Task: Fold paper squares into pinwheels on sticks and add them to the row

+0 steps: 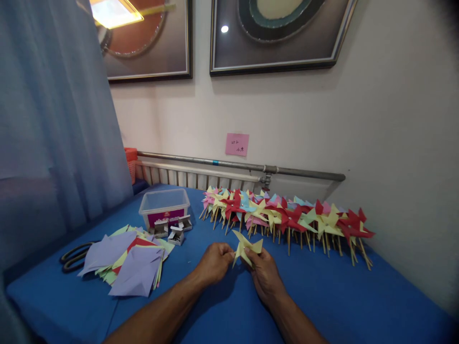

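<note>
A yellow paper pinwheel (246, 247) is held just above the blue table (344, 291), between both hands. My left hand (215, 263) pinches its left edge. My right hand (264, 274) grips it from below and to the right. Behind them, a long row of finished pinwheels (287, 217) on wooden sticks, in red, yellow, pink and light blue, lies along the wall.
A loose stack of coloured paper squares (129, 263) lies at left, with scissors (75, 257) beside it. A clear plastic box (164, 205) and three small open boxes of pins (174, 229) stand behind the stack. A curtain (53, 119) hangs at left.
</note>
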`<state>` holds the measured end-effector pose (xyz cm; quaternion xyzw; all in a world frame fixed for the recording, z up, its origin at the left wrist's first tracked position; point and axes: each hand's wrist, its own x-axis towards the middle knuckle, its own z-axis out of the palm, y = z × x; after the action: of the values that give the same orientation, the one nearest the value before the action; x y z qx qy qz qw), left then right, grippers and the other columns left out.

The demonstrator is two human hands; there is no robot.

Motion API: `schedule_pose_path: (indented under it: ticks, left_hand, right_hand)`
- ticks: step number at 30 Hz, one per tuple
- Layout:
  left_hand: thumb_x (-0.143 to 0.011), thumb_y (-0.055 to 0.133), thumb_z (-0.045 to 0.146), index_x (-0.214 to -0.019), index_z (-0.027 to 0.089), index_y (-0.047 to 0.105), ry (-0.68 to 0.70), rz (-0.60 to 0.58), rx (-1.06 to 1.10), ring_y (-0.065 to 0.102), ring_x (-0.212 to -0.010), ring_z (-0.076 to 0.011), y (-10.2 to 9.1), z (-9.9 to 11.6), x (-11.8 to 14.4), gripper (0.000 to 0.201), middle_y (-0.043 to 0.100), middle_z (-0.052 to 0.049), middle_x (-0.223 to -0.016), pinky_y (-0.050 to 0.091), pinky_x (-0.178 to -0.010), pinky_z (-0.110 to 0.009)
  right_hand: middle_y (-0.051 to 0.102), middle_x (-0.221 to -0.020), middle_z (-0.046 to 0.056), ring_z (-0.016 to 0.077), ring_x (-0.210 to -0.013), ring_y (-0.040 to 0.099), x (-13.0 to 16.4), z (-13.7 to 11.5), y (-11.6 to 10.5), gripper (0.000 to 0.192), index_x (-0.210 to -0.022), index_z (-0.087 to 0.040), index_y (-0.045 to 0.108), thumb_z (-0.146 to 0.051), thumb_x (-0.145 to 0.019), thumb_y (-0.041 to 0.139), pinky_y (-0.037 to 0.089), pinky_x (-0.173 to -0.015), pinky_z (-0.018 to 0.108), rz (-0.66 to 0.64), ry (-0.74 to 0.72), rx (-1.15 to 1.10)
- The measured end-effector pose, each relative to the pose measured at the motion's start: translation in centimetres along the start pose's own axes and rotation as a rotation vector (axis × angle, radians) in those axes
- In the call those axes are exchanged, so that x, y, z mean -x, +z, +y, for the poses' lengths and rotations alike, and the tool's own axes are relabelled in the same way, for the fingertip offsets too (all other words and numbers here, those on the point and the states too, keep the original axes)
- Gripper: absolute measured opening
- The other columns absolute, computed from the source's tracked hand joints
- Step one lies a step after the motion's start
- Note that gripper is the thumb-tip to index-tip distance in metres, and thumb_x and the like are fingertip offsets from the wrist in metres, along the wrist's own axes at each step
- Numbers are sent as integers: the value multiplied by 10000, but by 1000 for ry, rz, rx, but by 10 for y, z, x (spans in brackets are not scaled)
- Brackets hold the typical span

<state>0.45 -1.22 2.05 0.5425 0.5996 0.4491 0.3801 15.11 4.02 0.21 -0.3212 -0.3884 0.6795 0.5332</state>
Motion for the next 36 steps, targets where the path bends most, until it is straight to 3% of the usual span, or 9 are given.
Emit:
schedule_pose_path:
  ticks: [14, 22, 36]
  left_hand:
    - [-837, 543, 232, -699, 165, 590, -18, 32, -9, 399, -548, -110, 2, 7, 3, 161, 497, 30, -586, 274, -539, -247]
    - [-833, 549, 249, -731, 165, 676, 42, 118, -246, 490, -615, -135, -2, 10, 6, 183, 601, 6, -637, 294, -582, -250]
    - [-818, 544, 244, -719, 162, 658, 37, 102, -124, 493, -597, -137, 0, 5, 2, 172, 596, 2, -622, 309, -563, -242]
  right_hand:
    - [776, -823, 18, 217, -754, 702, 0, -2, 0, 413, -817, -217, 733, -364, -509, 966, 550, -684, 318, 46, 14, -17]
    - [772, -808, 17, 195, -727, 687, 0, -1, -1, 453, -820, -193, 732, -385, -492, 977, 533, -690, 306, 20, 21, -5]
    - [760, -742, 34, 219, -720, 698, 3, -6, 2, 437, -823, -174, 747, -389, -511, 965, 536, -666, 319, -20, 29, 5]
